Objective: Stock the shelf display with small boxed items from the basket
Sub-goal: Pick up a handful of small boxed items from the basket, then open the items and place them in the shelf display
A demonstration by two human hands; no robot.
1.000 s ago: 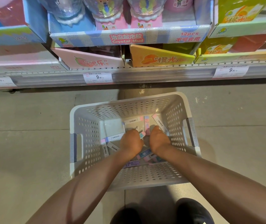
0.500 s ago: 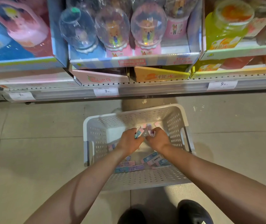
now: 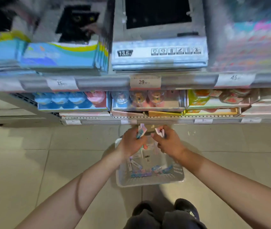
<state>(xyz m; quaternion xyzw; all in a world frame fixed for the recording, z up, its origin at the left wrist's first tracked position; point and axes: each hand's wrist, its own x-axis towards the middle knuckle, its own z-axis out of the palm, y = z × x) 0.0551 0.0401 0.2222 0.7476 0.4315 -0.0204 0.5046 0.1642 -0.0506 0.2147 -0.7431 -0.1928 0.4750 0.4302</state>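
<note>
A white perforated basket (image 3: pixel 149 181) stands on the tiled floor below my hands, with several small pastel boxes (image 3: pixel 141 173) loose in its bottom. My left hand (image 3: pixel 131 142) is raised above the basket's far rim, closed around a bunch of small boxes (image 3: pixel 141 130) in pink and blue. Beside it my right hand (image 3: pixel 168 142) grips a few pink and white small boxes (image 3: pixel 159 132). Both hands hover just in front of the lowest shelf edge (image 3: pixel 148 121). The view is blurred by motion.
The lowest shelf holds display trays of globe toys (image 3: pixel 138 98) and flat cartons. The shelf above carries large boxed goods (image 3: pixel 159 53) with price tags on its rail (image 3: pixel 145 81). My shoes (image 3: pixel 185 207) are at the bottom, near the basket.
Both hands have lifted out of the basket with boxes in them and risen toward the shelf. My head has tilted up, bringing a higher shelf into view.
</note>
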